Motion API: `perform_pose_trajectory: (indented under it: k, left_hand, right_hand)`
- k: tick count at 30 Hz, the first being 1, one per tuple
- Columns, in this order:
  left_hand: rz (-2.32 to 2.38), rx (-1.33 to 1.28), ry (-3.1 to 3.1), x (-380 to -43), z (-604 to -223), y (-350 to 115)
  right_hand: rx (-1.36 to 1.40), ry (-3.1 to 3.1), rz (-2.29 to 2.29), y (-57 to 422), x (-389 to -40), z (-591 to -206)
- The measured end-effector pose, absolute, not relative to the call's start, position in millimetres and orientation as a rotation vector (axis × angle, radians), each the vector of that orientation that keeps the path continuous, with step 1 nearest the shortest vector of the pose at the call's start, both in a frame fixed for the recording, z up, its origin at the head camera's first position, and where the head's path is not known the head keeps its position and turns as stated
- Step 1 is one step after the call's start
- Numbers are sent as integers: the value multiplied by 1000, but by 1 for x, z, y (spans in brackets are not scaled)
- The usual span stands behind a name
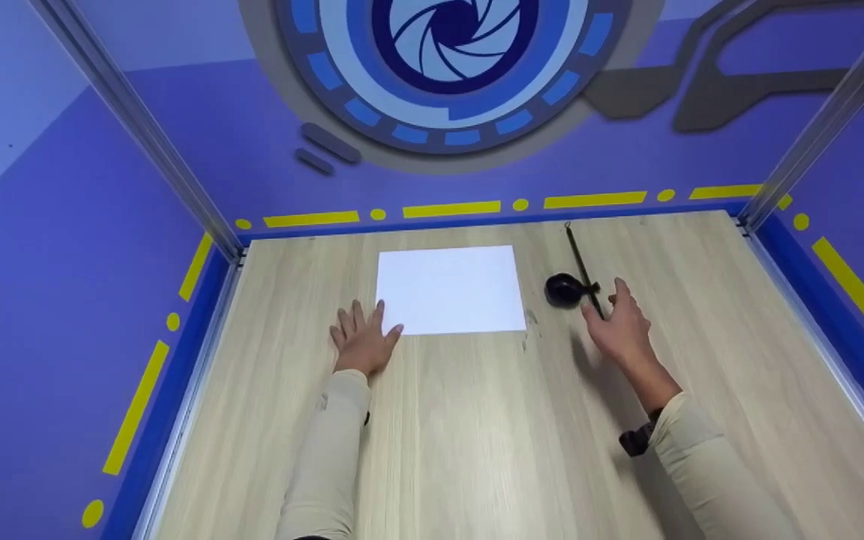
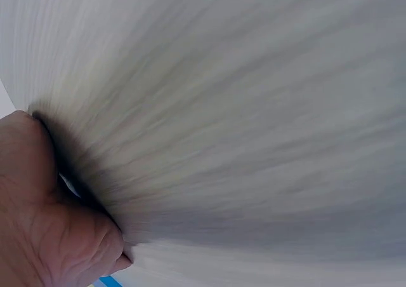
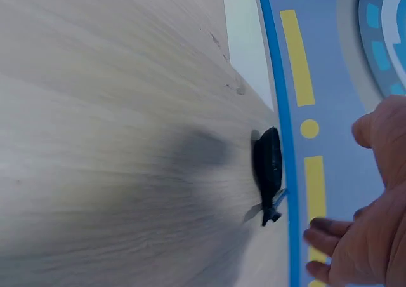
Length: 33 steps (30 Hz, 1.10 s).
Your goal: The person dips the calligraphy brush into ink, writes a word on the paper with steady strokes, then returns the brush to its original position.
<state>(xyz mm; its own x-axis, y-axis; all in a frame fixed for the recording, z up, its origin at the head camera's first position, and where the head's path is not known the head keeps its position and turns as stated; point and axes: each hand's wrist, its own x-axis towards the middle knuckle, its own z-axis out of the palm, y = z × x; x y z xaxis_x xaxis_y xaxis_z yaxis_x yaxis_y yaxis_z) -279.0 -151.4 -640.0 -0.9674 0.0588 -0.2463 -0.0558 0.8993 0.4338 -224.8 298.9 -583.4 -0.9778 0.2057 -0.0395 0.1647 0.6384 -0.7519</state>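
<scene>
A blank white sheet of paper (image 1: 451, 291) lies flat on the wooden table. My left hand (image 1: 364, 343) rests palm down at its lower left corner, with fingers spread and the index finger and thumb touching the paper's edge. To the right of the sheet lies a rounded black object (image 1: 565, 290) with a narrow neck, its kind unclear. Beside its neck lies a thin dark rod (image 1: 577, 251) with a small loop at the far end. Just short of these, my right hand (image 1: 623, 324) hovers above the table, thumb and fingers apart, holding nothing.
Blue-purple printed panels with yellow marks (image 1: 451, 209) close in the table (image 1: 462, 435) at the back and sides. Metal rails (image 1: 169, 157) run up the back corners. Small dark smudges mark the wood beside the paper's right corner.
</scene>
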Motion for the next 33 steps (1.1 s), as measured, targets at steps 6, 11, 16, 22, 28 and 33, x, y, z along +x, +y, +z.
perform_pose_trajectory:
  k: [6,11,16,22,28,33]
  left_hand:
    - [644,8,2817,-279,-643,-151]
    - [628,13,2821,-279,-642,-152]
    - [603,8,2827,-278,-641,-151]
    - [605,7,2822,-279,-640,-151]
    - [618,-16,2805,-279,-638,-150]
    - [643,-9,2813,-278,-637,-151]
  right_hand:
    - [-345,-2687,1436,312,-239,-590]
    - [-393,-2738,1399,320,-253,-594]
    - [-444,-2779,1421,328,-265,-597]
    - [-567,-2744,1596,339,-281,-596]
    - [-591,-2779,1645,347,-297,-593]
    - [-514,-2860,1641,347,-308,-590]
